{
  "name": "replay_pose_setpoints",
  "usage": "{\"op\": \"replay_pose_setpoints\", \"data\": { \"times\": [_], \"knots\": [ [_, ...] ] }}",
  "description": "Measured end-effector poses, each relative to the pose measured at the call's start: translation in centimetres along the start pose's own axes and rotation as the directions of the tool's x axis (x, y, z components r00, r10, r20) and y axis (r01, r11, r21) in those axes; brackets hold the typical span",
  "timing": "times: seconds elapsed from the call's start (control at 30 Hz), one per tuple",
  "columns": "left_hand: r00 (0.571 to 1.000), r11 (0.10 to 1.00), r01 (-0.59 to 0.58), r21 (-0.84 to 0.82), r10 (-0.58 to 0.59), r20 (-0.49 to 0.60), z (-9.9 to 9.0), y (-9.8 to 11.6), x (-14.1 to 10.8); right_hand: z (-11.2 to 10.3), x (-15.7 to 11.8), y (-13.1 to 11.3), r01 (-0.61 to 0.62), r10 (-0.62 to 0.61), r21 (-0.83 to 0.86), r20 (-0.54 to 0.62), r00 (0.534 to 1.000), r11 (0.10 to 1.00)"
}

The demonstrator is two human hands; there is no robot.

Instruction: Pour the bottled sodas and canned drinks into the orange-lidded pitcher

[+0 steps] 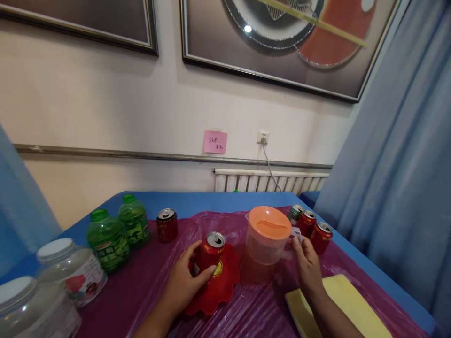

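Note:
My left hand [188, 277] is wrapped round a red drink can [209, 253], upright with its top opened, over a red scalloped plate [227, 277]. To the right stands a clear plastic pitcher [267, 246] with an orange lid [270, 223] and some reddish see-through colour in its lower part. The fingers of my right hand [306, 263] are closed on the pitcher's handle at its upper end. Whether the pitcher rests on the sheet or the can touches the plate, I cannot tell.
Several cans, among them a red can [321, 238], stand right of the pitcher. At the left are green bottles [107, 246], white-lidded jars [75, 272] and another can [167, 226]. A yellow towel [347, 300] lies front right. Purple plastic [141, 291] covers the blue table [190, 202].

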State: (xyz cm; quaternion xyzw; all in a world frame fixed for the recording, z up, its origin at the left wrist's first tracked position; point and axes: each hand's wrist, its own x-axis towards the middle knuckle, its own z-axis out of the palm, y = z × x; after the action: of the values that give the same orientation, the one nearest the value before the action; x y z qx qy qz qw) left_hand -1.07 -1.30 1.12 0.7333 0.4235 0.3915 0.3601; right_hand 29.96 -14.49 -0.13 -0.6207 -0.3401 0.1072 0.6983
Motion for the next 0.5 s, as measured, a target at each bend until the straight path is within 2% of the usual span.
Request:
{"op": "replay_pose_setpoints", "data": {
  "times": [0.2,0.3,0.37,0.5],
  "knots": [
    [1.000,1.000,0.003,-0.015,-0.003,0.005,0.0,0.3,0.0,1.8,1.0,0.3,-0.084,0.093,0.221,-0.028,0.995,0.972],
    [1.000,1.000,-0.007,0.017,0.007,-0.014,0.0,0.3,-0.1,2.6,2.0,0.0,-0.121,0.128,0.299,-0.005,0.992,0.947],
    [1.000,0.998,0.012,0.064,-0.010,-0.021,0.0,0.2,-0.1,3.0,2.8,-0.5,-0.116,0.116,0.287,0.016,0.993,0.951],
    [1.000,0.998,0.013,0.066,-0.015,0.020,0.1,0.1,-0.3,3.2,4.7,-2.9,-0.033,0.023,0.098,0.097,0.995,0.995]
  ]
}}
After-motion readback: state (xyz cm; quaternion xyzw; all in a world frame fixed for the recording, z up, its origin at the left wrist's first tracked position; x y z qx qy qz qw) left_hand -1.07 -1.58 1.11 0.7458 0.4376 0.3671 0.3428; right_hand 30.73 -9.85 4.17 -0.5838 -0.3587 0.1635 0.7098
